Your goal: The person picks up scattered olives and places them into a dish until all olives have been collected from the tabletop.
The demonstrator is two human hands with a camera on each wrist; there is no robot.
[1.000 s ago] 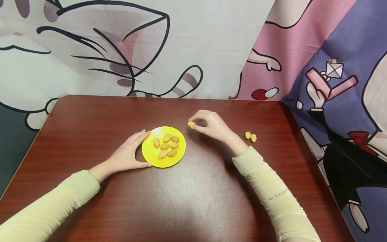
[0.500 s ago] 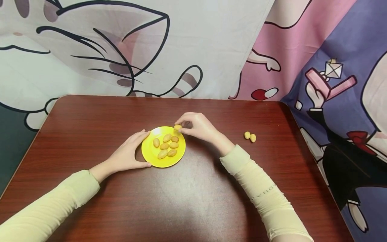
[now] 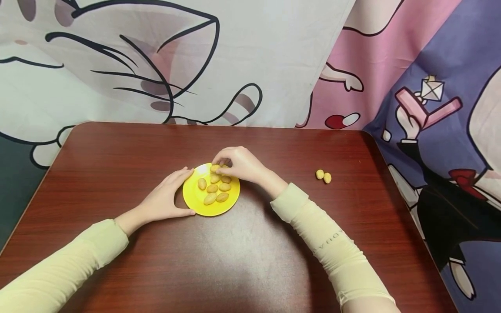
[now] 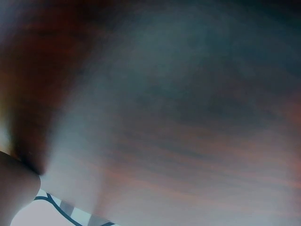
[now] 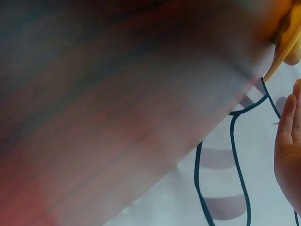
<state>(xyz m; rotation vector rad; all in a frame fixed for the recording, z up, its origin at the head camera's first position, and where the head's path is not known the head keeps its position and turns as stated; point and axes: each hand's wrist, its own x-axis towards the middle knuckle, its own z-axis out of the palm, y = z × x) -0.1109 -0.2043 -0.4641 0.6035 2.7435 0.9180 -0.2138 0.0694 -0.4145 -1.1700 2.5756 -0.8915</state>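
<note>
In the head view a round yellow plate (image 3: 189, 195) lies on the table with several small yellow-brown oval fruits (image 3: 210, 198) on it. My left hand (image 3: 166, 196) holds the plate's left side, fingertips at the upper rim and thumb at the lower rim. Over the plate's far edge, my right hand (image 3: 240, 164) pinches one small oval fruit (image 3: 214, 168) between thumb and fingers, low over the others. In the right wrist view part of that hand (image 5: 289, 146) shows at the right edge, below the plate's rim (image 5: 284, 54). The left wrist view is mostly blurred tabletop.
Two more oval fruits (image 3: 323, 176) lie side by side on the dark red-brown wooden table (image 3: 250, 261), off to the right. Behind the table hangs a white cloth (image 3: 289, 56) with a cartoon print, and a pink and blue one (image 3: 422, 65) is at the right.
My right hand has moved left with the pinched fruit, from beside the plate to over its far edge. My left hand and the plate have stayed in place.
</note>
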